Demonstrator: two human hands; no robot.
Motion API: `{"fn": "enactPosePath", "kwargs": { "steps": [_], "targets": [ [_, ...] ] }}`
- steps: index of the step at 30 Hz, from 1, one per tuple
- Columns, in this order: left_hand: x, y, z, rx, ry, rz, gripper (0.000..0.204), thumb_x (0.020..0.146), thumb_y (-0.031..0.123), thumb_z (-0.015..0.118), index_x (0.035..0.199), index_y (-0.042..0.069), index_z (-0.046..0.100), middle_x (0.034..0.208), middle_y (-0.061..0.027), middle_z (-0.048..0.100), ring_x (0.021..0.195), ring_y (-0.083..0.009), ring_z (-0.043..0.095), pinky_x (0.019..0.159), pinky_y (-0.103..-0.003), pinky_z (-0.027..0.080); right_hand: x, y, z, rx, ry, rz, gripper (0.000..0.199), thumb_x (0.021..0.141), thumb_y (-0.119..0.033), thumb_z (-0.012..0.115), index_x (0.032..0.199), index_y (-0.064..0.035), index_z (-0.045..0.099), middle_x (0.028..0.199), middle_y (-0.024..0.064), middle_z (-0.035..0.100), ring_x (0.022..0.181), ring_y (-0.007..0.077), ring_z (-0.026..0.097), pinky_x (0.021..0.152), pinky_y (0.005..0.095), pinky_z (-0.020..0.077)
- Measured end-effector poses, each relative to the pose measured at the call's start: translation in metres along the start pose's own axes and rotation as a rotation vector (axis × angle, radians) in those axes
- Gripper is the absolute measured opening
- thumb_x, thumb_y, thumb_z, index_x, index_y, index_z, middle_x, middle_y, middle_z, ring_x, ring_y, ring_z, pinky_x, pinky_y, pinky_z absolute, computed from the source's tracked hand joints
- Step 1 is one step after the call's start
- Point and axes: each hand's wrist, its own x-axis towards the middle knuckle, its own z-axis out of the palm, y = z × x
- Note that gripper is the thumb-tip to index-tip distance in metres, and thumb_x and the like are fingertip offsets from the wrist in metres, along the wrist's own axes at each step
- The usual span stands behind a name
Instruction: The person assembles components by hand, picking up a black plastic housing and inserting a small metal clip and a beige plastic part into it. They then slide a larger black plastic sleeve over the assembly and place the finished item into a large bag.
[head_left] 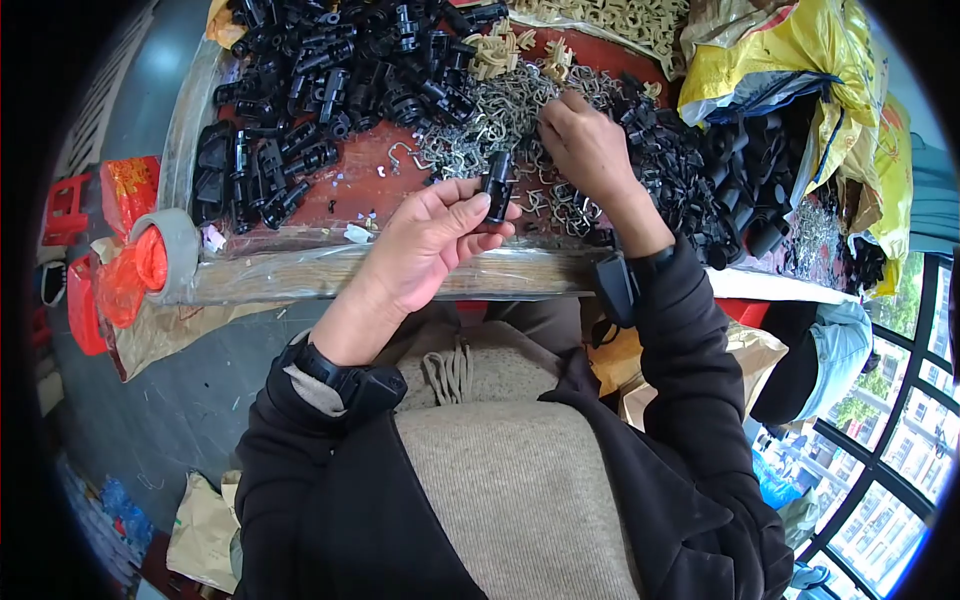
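My left hand (440, 235) holds a short black plastic tubular part (499, 188) upright between thumb and fingers, above the table's near edge. My right hand (590, 150) reaches into the heap of small bent metal wire hooks (495, 105). Its fingers are drawn together, and whatever lies between them is hidden. Right beside that hand is a pile of small black plastic pieces (665, 150). Black tubular assemblies (330, 90) are heaped at the far left, and some lie nearer at the left edge. Small beige plastic clips (497, 50) rest just beyond the hooks.
The red table top (365, 165) has a wooden front edge (310, 278). A tape roll (178, 255) sits at its left corner, near a red plastic bag (135, 280). Yellow sacks (790, 65) and larger black curved parts (745, 170) stand at right. Another person (825, 355) appears at right.
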Motion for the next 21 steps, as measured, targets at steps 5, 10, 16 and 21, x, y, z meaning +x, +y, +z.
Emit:
{"fn": "enactPosePath", "kwargs": {
  "steps": [5,10,16,21],
  "targets": [
    [-0.002,0.003,0.005,0.011,-0.020,0.048,0.021,0.083,0.014,0.048,0.098,0.000,0.049,0.093,-0.0122,0.056,0.081,-0.0152,0.056,0.070,-0.023,0.047,-0.019,0.007,-0.015,0.153,0.089,0.017,0.009,0.073,-0.012,0.055,0.079,-0.0061,0.055,0.068,0.0112,0.051,0.060,0.0279,0.053,0.051,0.0332,0.0413],
    [-0.003,0.000,0.008,0.012,-0.038,0.074,0.022,0.082,0.015,0.049,0.099,0.000,0.049,0.094,-0.0117,0.056,0.081,-0.0151,0.056,0.069,-0.022,0.047,-0.036,0.001,-0.031,0.583,0.038,0.217,0.012,0.079,-0.015,0.052,0.076,-0.0039,0.054,0.059,0.0027,0.046,0.049,0.0136,0.045,0.044,0.0238,0.0335],
    [-0.005,-0.002,0.014,-0.032,-0.020,0.081,0.022,0.081,0.014,0.051,0.099,0.000,0.050,0.090,-0.0098,0.058,0.080,-0.0143,0.056,0.073,-0.025,0.046,-0.047,-0.010,-0.038,1.484,-0.250,0.451,0.019,0.084,-0.018,0.047,0.072,-0.0038,0.050,0.060,-0.0067,0.039,0.050,0.0006,0.032,0.043,0.0163,0.0233],
    [0.007,0.000,0.015,-0.059,-0.046,0.147,0.026,0.081,0.017,0.051,0.101,0.000,0.048,0.093,-0.0105,0.057,0.085,-0.0147,0.055,0.076,-0.026,0.044,-0.047,-0.018,-0.044,1.420,-0.369,0.413,0.018,0.085,-0.017,0.045,0.073,-0.0045,0.048,0.060,-0.0056,0.039,0.052,0.0009,0.032,0.044,0.0162,0.0252]
  ]
}}
